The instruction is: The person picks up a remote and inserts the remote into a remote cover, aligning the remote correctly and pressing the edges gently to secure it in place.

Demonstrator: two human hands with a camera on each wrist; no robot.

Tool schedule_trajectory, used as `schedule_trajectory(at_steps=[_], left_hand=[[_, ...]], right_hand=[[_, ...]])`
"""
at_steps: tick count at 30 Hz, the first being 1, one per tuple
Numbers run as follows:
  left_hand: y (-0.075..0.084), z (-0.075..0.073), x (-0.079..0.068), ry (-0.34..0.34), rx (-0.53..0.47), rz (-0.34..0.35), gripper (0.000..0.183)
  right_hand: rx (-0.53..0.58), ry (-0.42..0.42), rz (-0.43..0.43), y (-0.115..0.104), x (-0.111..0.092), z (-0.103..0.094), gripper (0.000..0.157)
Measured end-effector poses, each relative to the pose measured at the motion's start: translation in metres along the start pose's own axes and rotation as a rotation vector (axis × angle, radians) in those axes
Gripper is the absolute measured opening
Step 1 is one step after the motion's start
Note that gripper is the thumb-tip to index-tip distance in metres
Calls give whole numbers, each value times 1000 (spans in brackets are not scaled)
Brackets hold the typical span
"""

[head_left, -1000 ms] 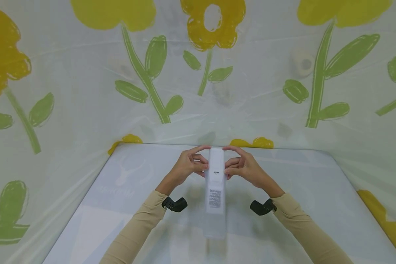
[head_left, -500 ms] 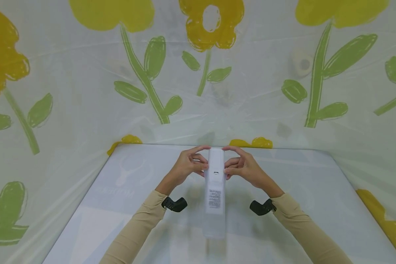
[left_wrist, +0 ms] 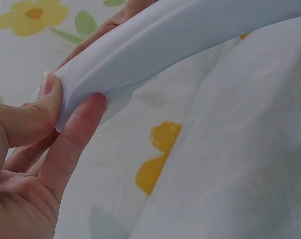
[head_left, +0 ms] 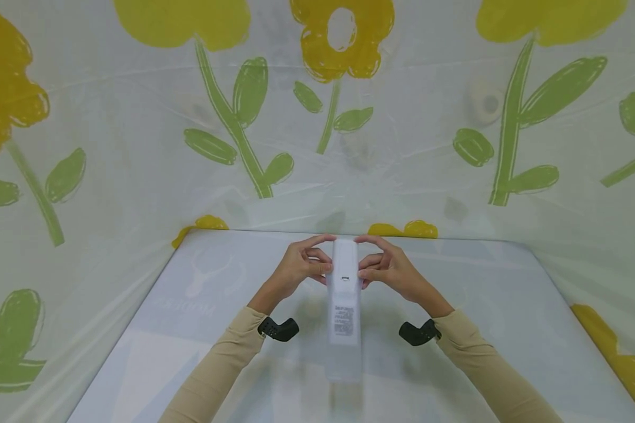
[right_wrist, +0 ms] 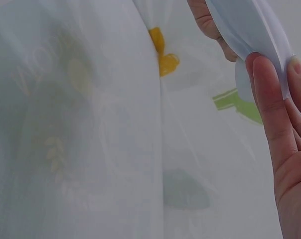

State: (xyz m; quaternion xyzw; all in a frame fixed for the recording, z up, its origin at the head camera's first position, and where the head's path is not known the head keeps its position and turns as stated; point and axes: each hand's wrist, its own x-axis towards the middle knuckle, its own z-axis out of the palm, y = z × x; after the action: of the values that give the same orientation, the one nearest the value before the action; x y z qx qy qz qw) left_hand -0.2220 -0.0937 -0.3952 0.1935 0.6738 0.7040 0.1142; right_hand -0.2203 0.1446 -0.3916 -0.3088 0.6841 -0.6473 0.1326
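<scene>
Pinching edges, both hands [head_left: 303, 264] [head_left: 393, 269] hold the white device [head_left: 344, 296].

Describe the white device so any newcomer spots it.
Find the pale table with two beige sleeves over it. Between the left hand and right hand is a long white device. Unlike the black wrist cameras, it bears a small dark slot and grey printed label.
</scene>
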Motion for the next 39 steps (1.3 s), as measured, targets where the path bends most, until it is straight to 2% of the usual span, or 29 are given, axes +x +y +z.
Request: schedule_trajectory(at_steps=[5,15,31,39], left_hand=[[2,1,-2,5,5,-10,54],[20,5,-10,-10,20,-33,54],[21,1,-12,-25,25,2,52],[22,3,-12,-28,27,21,52]], right_hand=[[0,3,-2,1,0,1,59],[-4,44,43,3,2,3,60],[23,99,71,-6,1,13,59],[48,96,79,-18,-1,16,58]])
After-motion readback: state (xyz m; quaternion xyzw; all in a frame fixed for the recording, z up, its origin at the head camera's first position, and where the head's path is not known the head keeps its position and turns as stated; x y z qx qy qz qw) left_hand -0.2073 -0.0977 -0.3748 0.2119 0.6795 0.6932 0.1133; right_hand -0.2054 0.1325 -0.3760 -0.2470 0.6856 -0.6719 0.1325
